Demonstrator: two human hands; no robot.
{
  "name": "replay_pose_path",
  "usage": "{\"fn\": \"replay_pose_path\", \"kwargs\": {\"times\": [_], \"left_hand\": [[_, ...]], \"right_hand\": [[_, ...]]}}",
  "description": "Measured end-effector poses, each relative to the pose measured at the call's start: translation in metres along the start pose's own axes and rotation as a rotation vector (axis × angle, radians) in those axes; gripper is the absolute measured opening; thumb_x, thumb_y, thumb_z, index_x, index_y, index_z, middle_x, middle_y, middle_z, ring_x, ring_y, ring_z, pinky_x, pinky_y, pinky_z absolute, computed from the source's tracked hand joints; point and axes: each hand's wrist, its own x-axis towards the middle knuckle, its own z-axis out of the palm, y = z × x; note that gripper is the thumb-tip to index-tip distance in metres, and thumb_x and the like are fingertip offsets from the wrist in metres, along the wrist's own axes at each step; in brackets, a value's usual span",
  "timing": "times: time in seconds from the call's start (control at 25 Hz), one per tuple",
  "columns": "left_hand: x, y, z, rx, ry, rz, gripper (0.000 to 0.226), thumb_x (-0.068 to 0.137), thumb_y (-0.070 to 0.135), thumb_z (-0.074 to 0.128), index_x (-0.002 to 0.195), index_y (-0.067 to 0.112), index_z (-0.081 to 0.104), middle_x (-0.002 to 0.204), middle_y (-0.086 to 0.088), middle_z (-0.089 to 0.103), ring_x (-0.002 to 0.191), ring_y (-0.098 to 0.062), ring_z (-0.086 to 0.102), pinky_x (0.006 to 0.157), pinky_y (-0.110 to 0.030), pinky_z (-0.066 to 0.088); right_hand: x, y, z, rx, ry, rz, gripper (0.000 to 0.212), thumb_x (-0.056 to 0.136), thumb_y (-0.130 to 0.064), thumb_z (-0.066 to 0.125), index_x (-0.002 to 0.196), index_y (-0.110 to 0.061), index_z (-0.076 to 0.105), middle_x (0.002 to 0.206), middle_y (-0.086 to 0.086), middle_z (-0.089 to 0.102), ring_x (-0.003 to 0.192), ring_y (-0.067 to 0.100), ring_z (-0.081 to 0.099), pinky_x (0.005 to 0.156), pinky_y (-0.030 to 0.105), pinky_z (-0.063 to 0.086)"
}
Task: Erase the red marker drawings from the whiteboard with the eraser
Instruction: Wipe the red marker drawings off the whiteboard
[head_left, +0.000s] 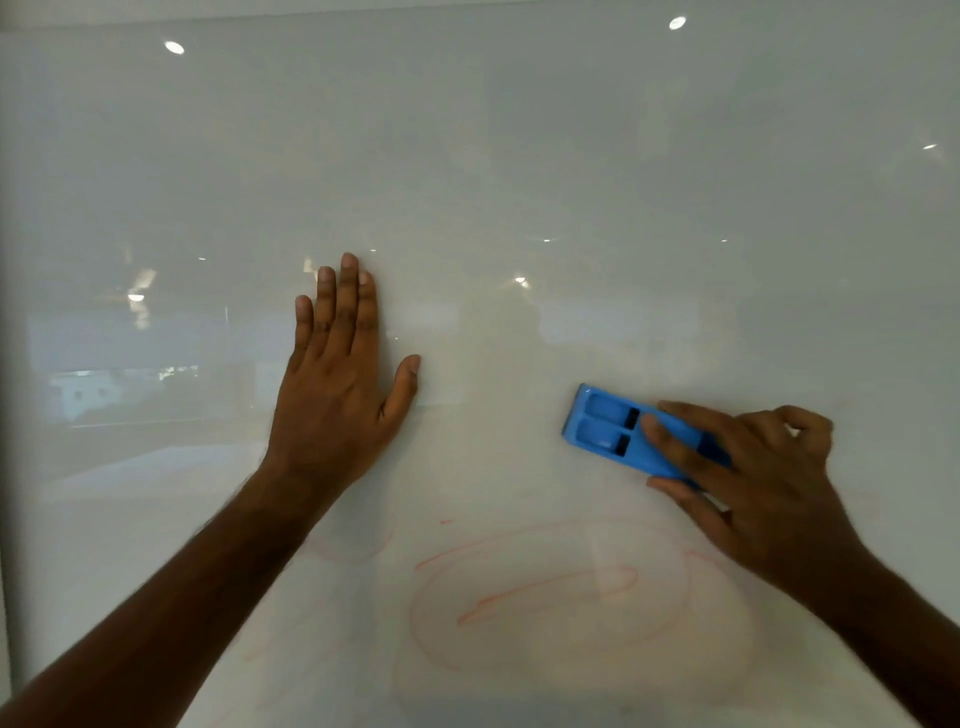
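A glossy whiteboard (519, 156) fills the view. Faint, smeared red marker drawings (545, 592) loop across its lower middle, with a smaller faint curve (358, 551) to their left. My right hand (753, 478) grips a blue eraser (613, 431) and presses it flat on the board, just above and right of the red loops. My left hand (337, 374) lies flat on the board with fingers spread, left of the eraser and above the smaller curve.
Ceiling lights and a room reflect in the board's surface. The board's left frame edge (5, 519) runs down the left side of the view.
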Motion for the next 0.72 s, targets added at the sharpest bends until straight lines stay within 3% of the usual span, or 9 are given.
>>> {"fn": "replay_pose_path", "kwargs": {"times": [0.2, 0.36, 0.56, 0.72], "left_hand": [[0.003, 0.006, 0.001, 0.003, 0.009, 0.034, 0.081, 0.112, 0.043, 0.039, 0.172, -0.004, 0.011, 0.182, -0.02, 0.004, 0.17, -0.036, 0.001, 0.139, -0.05, 0.003], [0.007, 0.033, 0.011, 0.007, 0.02, 0.08, 0.08, 0.112, 0.043, 0.039, 0.171, -0.004, 0.014, 0.182, -0.021, 0.007, 0.17, -0.037, 0.003, 0.139, -0.047, -0.001], [0.009, 0.046, 0.015, 0.005, 0.023, 0.053, 0.081, 0.111, 0.044, 0.039, 0.172, -0.003, 0.013, 0.182, -0.02, 0.006, 0.17, -0.035, 0.001, 0.139, -0.047, -0.001], [0.006, 0.047, 0.015, 0.008, 0.007, 0.048, 0.08, 0.112, 0.045, 0.037, 0.172, -0.002, 0.012, 0.183, -0.018, 0.003, 0.17, -0.035, 0.0, 0.139, -0.047, -0.001]], "right_hand": [[0.019, 0.051, -0.004, -0.014, 0.036, 0.235, 0.053, 0.102, -0.05, 0.056, 0.15, -0.027, 0.054, 0.136, 0.003, 0.063, 0.091, 0.029, 0.053, 0.089, 0.052, 0.031], [0.039, 0.041, 0.006, 0.091, 0.092, 0.285, 0.051, 0.103, -0.048, 0.057, 0.151, -0.03, 0.053, 0.139, -0.003, 0.06, 0.093, 0.028, 0.051, 0.089, 0.048, 0.03], [-0.001, 0.021, 0.002, 0.099, -0.003, 0.102, 0.048, 0.104, -0.05, 0.053, 0.148, -0.031, 0.058, 0.143, -0.004, 0.061, 0.09, 0.025, 0.052, 0.09, 0.048, 0.032], [-0.043, 0.042, -0.008, 0.052, -0.059, -0.049, 0.047, 0.105, -0.05, 0.052, 0.146, -0.029, 0.06, 0.142, -0.002, 0.063, 0.093, 0.023, 0.055, 0.089, 0.052, 0.036]]}}
